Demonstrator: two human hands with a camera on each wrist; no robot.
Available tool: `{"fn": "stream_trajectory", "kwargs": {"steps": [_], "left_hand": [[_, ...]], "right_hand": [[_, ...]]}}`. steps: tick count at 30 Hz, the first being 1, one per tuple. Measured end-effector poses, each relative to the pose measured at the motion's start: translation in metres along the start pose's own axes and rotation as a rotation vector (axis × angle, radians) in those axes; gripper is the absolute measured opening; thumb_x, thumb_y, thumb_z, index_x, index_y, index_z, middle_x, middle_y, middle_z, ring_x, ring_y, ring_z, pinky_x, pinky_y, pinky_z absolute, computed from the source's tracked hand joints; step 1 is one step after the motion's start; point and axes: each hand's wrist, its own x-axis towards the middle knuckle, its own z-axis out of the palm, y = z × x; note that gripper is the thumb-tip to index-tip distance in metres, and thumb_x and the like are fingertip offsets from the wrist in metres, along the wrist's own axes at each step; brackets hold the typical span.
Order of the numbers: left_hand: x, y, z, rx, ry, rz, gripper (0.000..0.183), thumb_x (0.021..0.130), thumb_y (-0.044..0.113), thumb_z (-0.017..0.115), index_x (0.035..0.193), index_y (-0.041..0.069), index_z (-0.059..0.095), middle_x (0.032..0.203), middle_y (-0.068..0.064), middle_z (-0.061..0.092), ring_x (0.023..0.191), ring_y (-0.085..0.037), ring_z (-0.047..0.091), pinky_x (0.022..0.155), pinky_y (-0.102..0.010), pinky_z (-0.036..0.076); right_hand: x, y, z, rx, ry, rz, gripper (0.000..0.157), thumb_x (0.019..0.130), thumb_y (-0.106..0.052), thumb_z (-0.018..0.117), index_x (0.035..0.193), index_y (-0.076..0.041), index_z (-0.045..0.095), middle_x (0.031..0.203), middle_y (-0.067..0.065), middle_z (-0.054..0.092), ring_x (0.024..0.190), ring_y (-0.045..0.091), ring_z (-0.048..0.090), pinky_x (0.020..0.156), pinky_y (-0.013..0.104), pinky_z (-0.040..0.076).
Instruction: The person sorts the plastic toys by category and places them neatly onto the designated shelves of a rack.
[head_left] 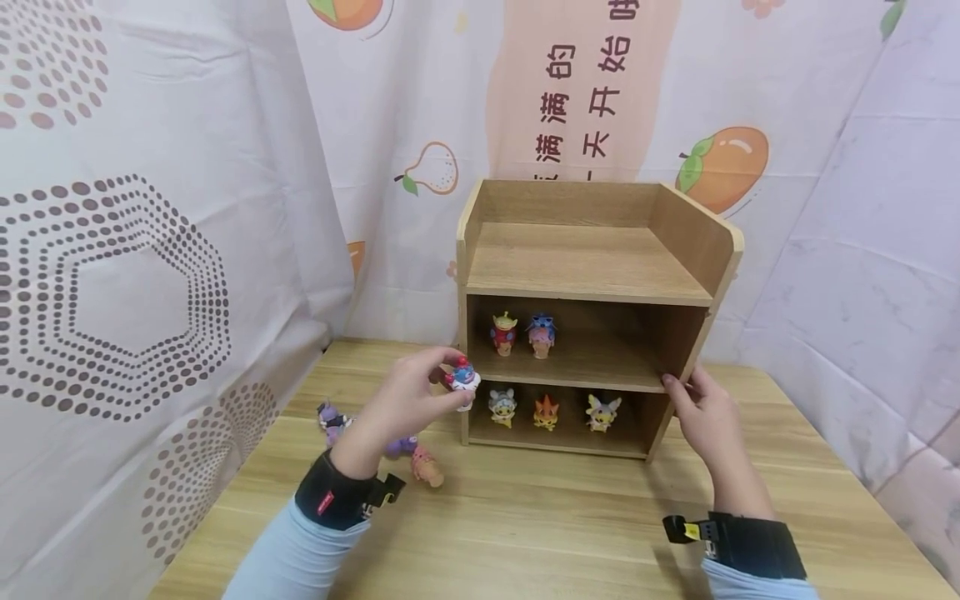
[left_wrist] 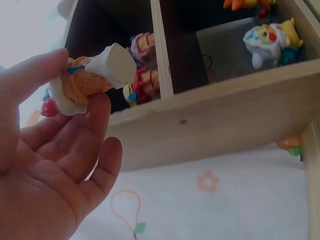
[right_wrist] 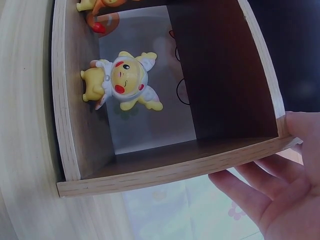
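In the head view my left hand [head_left: 397, 400] pinches a small ice-cream-cone figurine [head_left: 465, 377] by the shelf's left edge. The left wrist view shows the figurine [left_wrist: 90, 82] tipped sideways between thumb and fingers, its waffle-patterned cone and white base facing the camera. My right hand [head_left: 708, 414] grips the right side panel of a wooden shelf [head_left: 585, 262], thumb on the front edge and fingers along the outside. On the middle level stand a green-headed figurine [head_left: 503, 335] and a blue one [head_left: 541, 336]. Below are a grey-hooded figurine [head_left: 502, 407], an orange one [head_left: 546, 412] and a white-hooded yellow one [head_left: 602, 413].
More figurines lie on the wooden table [head_left: 525, 533] to the left: a purple one [head_left: 328, 417], another purple one [head_left: 402, 446] partly behind my left arm, and a pink one [head_left: 426, 467]. A printed curtain [head_left: 420, 100] hangs behind the shelf.
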Motion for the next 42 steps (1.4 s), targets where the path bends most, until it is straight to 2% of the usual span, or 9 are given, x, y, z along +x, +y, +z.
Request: {"fn": "stream_trajectory", "kwargs": {"steps": [5,8,16,23,27,31,35,42], "left_hand": [[0.003,0.006,0.009,-0.043,-0.032,0.036,0.043,0.085,0.02,0.085,0.121,0.007,0.067,0.105,0.0,0.069,0.092,-0.015,0.064,0.08,-0.038,0.057],[0.006,0.011,0.014,-0.059,-0.057,0.052,0.041,0.086,0.019,0.084,0.12,0.006,0.066,0.104,0.001,0.068,0.091,-0.013,0.064,0.081,-0.035,0.057],[0.015,0.023,0.027,-0.07,-0.069,0.111,0.04,0.086,0.015,0.083,0.12,0.004,0.065,0.102,-0.001,0.066,0.084,-0.014,0.062,0.074,-0.034,0.057],[0.023,0.031,0.036,-0.055,-0.076,0.1,0.041,0.087,0.021,0.083,0.12,0.007,0.065,0.105,0.002,0.065,0.087,-0.014,0.063,0.076,-0.026,0.056],[0.028,0.033,0.039,-0.041,-0.074,0.115,0.04,0.087,0.023,0.083,0.12,0.008,0.065,0.105,0.003,0.065,0.088,-0.017,0.063,0.076,-0.029,0.056],[0.033,0.036,0.041,-0.025,-0.075,0.127,0.039,0.087,0.025,0.083,0.118,0.01,0.065,0.103,0.005,0.065,0.089,-0.013,0.062,0.076,-0.029,0.055],[0.037,0.039,0.044,-0.04,-0.099,0.109,0.038,0.087,0.025,0.084,0.117,0.012,0.065,0.102,0.008,0.065,0.092,-0.007,0.061,0.079,-0.025,0.054],[0.045,0.046,0.049,-0.073,-0.126,0.095,0.039,0.088,0.023,0.082,0.12,0.008,0.064,0.104,0.004,0.064,0.092,-0.008,0.061,0.079,-0.022,0.053]], "right_hand": [[-0.001,0.001,0.0,0.0,-0.002,0.0,0.045,0.106,-0.034,0.054,0.137,-0.002,0.058,0.132,0.031,0.06,0.115,0.048,0.062,0.064,0.016,0.053],[-0.001,0.001,0.001,-0.001,-0.003,-0.002,0.045,0.106,-0.034,0.054,0.137,-0.002,0.058,0.132,0.031,0.06,0.115,0.048,0.062,0.064,0.017,0.054],[-0.001,0.002,0.002,-0.001,0.005,-0.009,0.044,0.106,-0.034,0.054,0.137,-0.002,0.058,0.13,0.031,0.061,0.114,0.048,0.062,0.064,0.016,0.053],[0.001,0.002,0.003,0.014,-0.006,-0.017,0.046,0.107,-0.034,0.053,0.141,-0.005,0.056,0.133,0.03,0.059,0.116,0.048,0.061,0.064,0.015,0.053],[0.004,0.002,0.004,0.02,0.008,-0.037,0.044,0.107,-0.033,0.053,0.14,-0.005,0.057,0.131,0.029,0.061,0.115,0.048,0.062,0.064,0.011,0.05],[0.006,0.002,0.004,0.031,0.015,-0.047,0.042,0.106,-0.031,0.054,0.138,-0.003,0.057,0.131,0.029,0.061,0.115,0.049,0.061,0.063,0.009,0.048],[0.005,0.003,0.004,0.029,0.015,-0.044,0.042,0.106,-0.03,0.055,0.138,-0.003,0.058,0.131,0.029,0.061,0.115,0.049,0.062,0.063,0.009,0.048],[0.002,0.004,0.003,0.023,0.023,-0.039,0.042,0.106,-0.031,0.055,0.138,-0.004,0.058,0.13,0.029,0.061,0.113,0.049,0.063,0.063,0.009,0.048]]}}
